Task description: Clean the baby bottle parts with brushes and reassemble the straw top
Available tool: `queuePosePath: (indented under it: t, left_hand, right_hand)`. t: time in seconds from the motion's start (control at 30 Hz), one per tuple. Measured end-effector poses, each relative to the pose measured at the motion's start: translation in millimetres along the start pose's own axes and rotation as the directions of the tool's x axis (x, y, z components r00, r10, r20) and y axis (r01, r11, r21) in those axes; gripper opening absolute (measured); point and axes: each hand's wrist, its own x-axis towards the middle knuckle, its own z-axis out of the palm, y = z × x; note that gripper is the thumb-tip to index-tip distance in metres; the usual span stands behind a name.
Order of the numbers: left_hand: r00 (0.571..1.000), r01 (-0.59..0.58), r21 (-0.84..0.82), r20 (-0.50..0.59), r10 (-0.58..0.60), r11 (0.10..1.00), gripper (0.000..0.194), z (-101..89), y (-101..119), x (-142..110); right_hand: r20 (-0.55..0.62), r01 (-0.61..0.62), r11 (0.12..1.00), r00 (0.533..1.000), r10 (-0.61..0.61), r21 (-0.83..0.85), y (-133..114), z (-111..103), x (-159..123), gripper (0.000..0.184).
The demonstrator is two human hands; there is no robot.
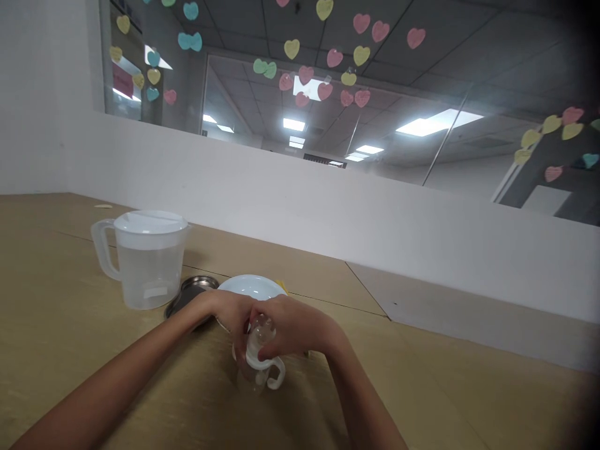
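Left grip (224, 311) and right grip (296, 326) both closed round top of clear baby bottle (257, 353) — bottle low over wood surface (84, 350), just by white dish (250, 286). Loose hold could drop it — bottle tips, hits dish.

Left hand (222, 310), right hand (300, 325), touching

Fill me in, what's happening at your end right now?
A person's left hand and right hand are both on the upper part of a clear two-handled drinking bottle with a white collar, held low at a light wooden table. Just beyond the hands sit a white dish and a dark metal tray. Further left stands a clear plastic pitcher with a white lid, holding water.
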Motion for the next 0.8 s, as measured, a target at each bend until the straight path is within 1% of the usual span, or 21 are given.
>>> queuePosePath:
  t: [0.17, 0.27, 0.33, 0.43, 0.5, 0.6, 0.7, 0.8]
  left_hand:
    - [1.000, 0.002, -0.018, 0.013, -0.002, 1.000, 0.050, 0.8, 1, -1]
    - [1.000, 0.016, 0.003, -0.007, -0.016, 1.000, 0.055, 2.1, 0, -1]
    - [0.998, 0.060, 0.036, -0.034, -0.059, 0.998, 0.060, 3.2, -1, 0]
    - [0.993, 0.110, 0.066, -0.043, -0.107, 0.992, 0.063, 4.3, 1, 0]
    - [0.995, 0.097, 0.056, -0.023, -0.096, 0.994, 0.062, 4.6, 2, 0]
    - [0.999, 0.043, 0.049, -0.025, -0.042, 0.998, 0.059, 4.8, 3, -2]
    - [0.998, 0.040, 0.090, -0.057, -0.034, 0.995, 0.059, 5.2, 4, -2]
    - [0.997, 0.065, 0.133, -0.048, -0.059, 0.989, 0.053, 5.9, 4, -2]
  right_hand:
    - [-0.005, -0.013, 1.000, 1.000, 0.013, -0.011, 1, -1, -2, 0.041]
    - [-0.033, 0.015, 1.000, 0.999, -0.015, 0.024, 0, -1, -5, 0.043]
    - [-0.067, 0.036, 0.998, 0.997, -0.033, 0.047, -1, -2, -8, 0.042]
    - [-0.111, 0.000, 1.000, 0.994, 0.001, 0.010, -2, -2, -11, 0.040]
    - [-0.128, -0.030, 0.999, 0.991, 0.026, -0.026, -2, -2, -12, 0.033]
    - [-0.133, -0.017, 1.000, 0.991, 0.014, -0.023, 0, -2, -11, 0.023]
    - [-0.124, -0.012, 1.000, 0.992, 0.013, 0.002, 6, -3, -9, 0.024]
    - [-0.110, -0.014, 1.000, 0.994, 0.016, 0.016, 10, -5, -7, 0.029]
